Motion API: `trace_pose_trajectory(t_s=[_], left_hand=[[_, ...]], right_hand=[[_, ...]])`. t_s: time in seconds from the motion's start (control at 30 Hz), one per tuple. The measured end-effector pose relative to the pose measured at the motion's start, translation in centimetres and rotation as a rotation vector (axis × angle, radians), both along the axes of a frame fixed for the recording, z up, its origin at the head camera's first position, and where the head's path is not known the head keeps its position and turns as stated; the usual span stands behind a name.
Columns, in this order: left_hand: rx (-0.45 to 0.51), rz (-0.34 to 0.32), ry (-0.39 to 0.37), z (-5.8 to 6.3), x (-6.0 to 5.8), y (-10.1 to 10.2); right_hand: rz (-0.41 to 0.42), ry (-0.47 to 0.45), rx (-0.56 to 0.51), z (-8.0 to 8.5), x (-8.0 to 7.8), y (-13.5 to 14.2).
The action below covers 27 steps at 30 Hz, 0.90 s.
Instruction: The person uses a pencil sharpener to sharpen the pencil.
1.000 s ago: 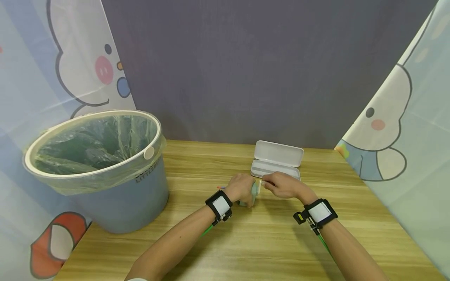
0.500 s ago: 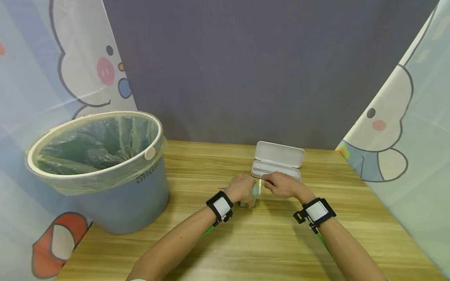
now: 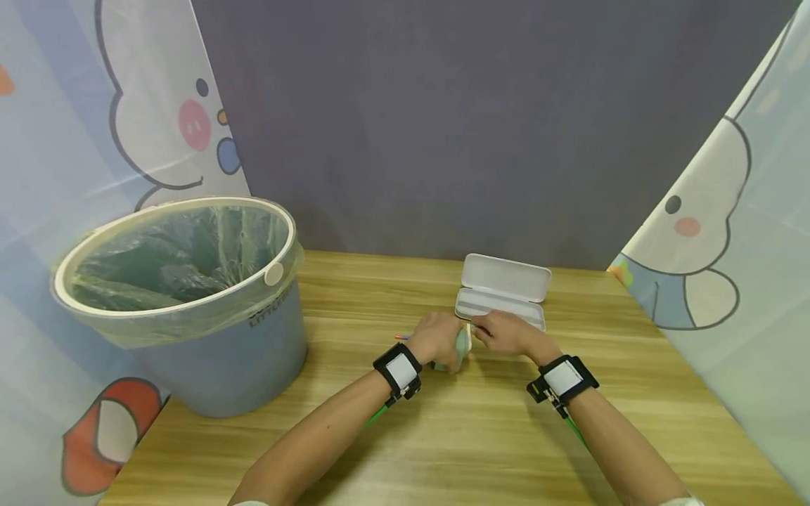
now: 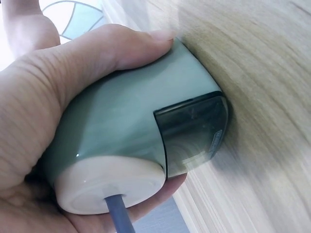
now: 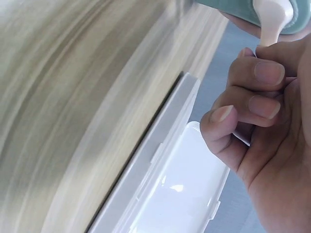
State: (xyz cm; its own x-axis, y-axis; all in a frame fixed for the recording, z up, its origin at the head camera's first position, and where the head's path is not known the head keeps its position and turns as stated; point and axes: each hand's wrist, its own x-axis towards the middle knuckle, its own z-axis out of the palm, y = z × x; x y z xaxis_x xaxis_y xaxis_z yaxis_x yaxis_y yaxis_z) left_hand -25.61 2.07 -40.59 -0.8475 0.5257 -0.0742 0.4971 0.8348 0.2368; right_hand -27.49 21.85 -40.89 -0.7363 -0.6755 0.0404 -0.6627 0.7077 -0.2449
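Observation:
My left hand (image 3: 435, 337) grips a green crank pencil sharpener (image 4: 126, 107) against the wooden tabletop, thumb over its top. A dark, see-through shavings drawer (image 4: 192, 131) sits in its lower part. From the round white front sticks a blue-grey pencil (image 4: 118, 213); its coloured end also shows left of the hand in the head view. On the sharpener's opposite side, my right hand (image 3: 509, 334) pinches the white crank handle (image 5: 271, 17) with curled fingers. The handle's tip is hidden by those fingers.
An open white pencil case (image 3: 503, 277) lies just behind my right hand, lid raised. To the left stands a blue-grey bin (image 3: 234, 372) with a clear liner. Printed cloths flank the wooden table (image 3: 455, 436), and a dark panel (image 3: 405, 126) closes off the back.
The white crank has turned slightly, with small movements of the right hand. The left hand keeps its grip on the sharpener. The head view has shifted a little.

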Motion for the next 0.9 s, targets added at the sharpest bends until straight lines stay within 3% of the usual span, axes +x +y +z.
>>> trace_pose_trajectory(t_s=[0.23,0.47,0.9], left_hand=[[0.014,0.01,-0.011,0.1,0.0,0.1],[0.032,-0.001,-0.005,0.2,0.0,0.0],[0.003,-0.006,0.023,0.1,0.1,0.1]], right_hand=[[0.004,0.019,0.014,-0.5,-0.2,-0.1],[-0.025,-0.044,0.049,-1.1,-0.1,-0.3],[0.001,-0.01,0.05,-2.5,0.6,-0.4]])
